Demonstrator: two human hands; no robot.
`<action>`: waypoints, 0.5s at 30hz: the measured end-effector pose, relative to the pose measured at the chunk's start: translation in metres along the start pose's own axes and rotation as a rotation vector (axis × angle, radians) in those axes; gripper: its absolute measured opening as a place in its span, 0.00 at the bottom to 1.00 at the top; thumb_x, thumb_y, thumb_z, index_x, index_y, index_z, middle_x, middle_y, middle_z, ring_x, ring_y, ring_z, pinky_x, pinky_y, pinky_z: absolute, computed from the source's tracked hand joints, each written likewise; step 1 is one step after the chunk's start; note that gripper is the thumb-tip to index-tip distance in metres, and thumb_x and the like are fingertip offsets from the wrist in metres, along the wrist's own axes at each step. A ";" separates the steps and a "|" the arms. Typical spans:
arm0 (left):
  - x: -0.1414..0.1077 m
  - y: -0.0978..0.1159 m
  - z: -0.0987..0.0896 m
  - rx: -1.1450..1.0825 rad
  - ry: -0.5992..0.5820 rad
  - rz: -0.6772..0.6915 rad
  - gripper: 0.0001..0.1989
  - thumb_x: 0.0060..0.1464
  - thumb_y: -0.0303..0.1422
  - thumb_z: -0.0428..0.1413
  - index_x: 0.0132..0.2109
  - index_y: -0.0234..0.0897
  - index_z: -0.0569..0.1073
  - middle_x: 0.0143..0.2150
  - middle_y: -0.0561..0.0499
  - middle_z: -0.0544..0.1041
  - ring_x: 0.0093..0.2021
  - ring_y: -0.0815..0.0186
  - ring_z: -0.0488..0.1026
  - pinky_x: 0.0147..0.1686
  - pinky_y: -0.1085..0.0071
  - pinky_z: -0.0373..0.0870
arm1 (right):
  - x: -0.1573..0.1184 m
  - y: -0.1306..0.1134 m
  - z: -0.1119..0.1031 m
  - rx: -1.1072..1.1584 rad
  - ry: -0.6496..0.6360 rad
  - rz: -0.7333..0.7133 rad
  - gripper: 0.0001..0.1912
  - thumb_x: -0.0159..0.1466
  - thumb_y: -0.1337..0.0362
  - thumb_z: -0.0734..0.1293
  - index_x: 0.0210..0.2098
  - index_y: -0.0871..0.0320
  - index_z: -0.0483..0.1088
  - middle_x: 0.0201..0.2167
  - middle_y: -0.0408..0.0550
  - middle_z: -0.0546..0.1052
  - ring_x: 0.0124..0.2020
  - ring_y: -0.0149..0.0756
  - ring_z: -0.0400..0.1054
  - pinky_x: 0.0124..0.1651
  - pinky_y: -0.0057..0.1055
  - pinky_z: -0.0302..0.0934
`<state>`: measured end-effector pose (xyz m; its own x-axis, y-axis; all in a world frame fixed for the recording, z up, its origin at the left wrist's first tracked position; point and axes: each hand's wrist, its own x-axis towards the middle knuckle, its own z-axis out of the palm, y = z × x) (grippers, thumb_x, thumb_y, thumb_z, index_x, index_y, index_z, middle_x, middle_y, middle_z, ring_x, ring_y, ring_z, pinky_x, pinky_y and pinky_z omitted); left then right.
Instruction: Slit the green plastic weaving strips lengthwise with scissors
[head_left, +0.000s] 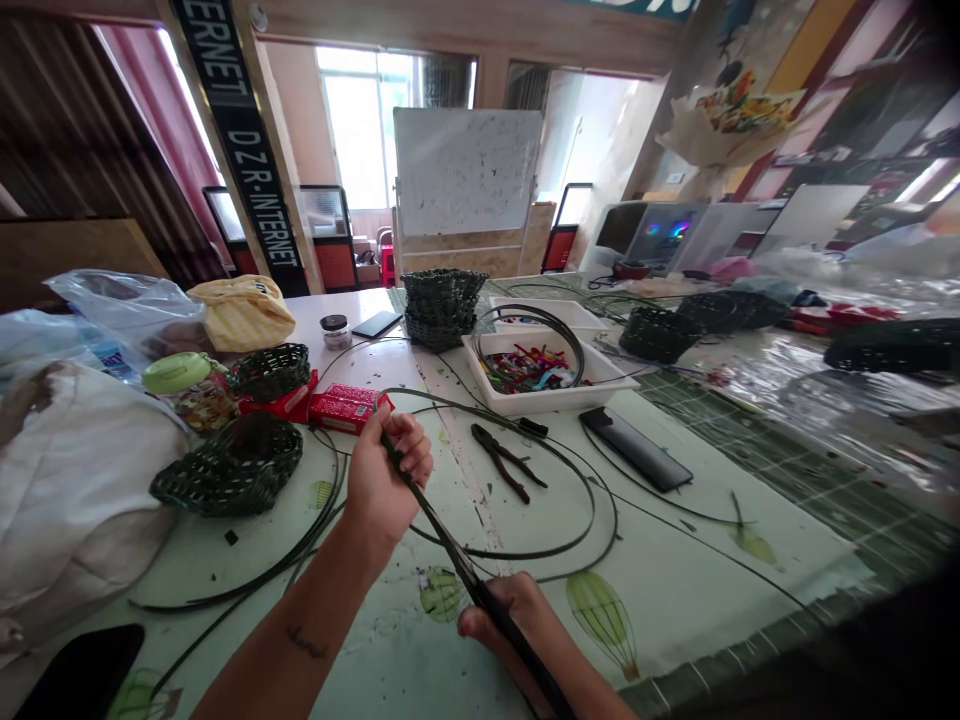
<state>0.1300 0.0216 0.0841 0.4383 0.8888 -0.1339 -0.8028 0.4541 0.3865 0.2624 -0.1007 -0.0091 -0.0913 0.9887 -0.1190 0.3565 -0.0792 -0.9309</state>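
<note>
My left hand is closed around dark green flat weaving strips, held up over the table. They run taut down to my right hand, which is closed on them with the thumb alongside, and carry on past the bottom edge. Beyond my left hand, loose strips curve in wide loops across the table. Pliers with dark handles lie inside those loops. A red box sits just behind my left hand.
Dark woven baskets stand at the left, with stacked baskets further back. A white tray holds colourful bits. A black phone-like slab lies on the right. Bags crowd the left edge.
</note>
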 end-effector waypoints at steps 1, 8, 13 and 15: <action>0.001 0.007 -0.001 -0.027 -0.023 -0.038 0.17 0.61 0.35 0.43 0.26 0.32 0.64 0.18 0.58 0.52 0.15 0.77 0.51 0.14 0.78 0.48 | 0.000 0.000 0.000 0.014 -0.013 -0.012 0.28 0.53 0.50 0.66 0.14 0.55 0.44 0.14 0.35 0.44 0.17 0.24 0.38 0.19 0.28 0.32; -0.006 0.039 0.003 -0.018 -0.106 -0.014 0.19 0.64 0.34 0.40 0.24 0.33 0.61 0.17 0.59 0.50 0.14 0.77 0.49 0.13 0.78 0.45 | -0.001 0.001 -0.002 0.039 -0.110 -0.013 0.32 0.51 0.44 0.68 0.15 0.55 0.43 0.14 0.34 0.42 0.17 0.24 0.37 0.18 0.27 0.30; -0.015 0.026 0.010 0.079 -0.001 0.220 0.21 0.62 0.36 0.43 0.21 0.34 0.58 0.16 0.59 0.46 0.14 0.76 0.47 0.13 0.75 0.41 | -0.003 0.007 -0.006 -0.036 -0.110 -0.038 0.33 0.53 0.40 0.65 0.16 0.56 0.43 0.14 0.35 0.43 0.17 0.24 0.37 0.18 0.28 0.30; -0.015 0.018 0.010 0.093 0.032 0.226 0.21 0.62 0.36 0.44 0.21 0.34 0.58 0.16 0.59 0.45 0.13 0.76 0.46 0.13 0.75 0.40 | -0.005 0.008 -0.008 -0.068 -0.112 -0.042 0.32 0.53 0.39 0.64 0.16 0.56 0.44 0.15 0.35 0.43 0.17 0.24 0.38 0.18 0.27 0.31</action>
<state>0.1134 0.0161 0.1018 0.2373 0.9694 -0.0626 -0.8377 0.2368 0.4921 0.2727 -0.1049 -0.0136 -0.2095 0.9702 -0.1220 0.4121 -0.0255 -0.9108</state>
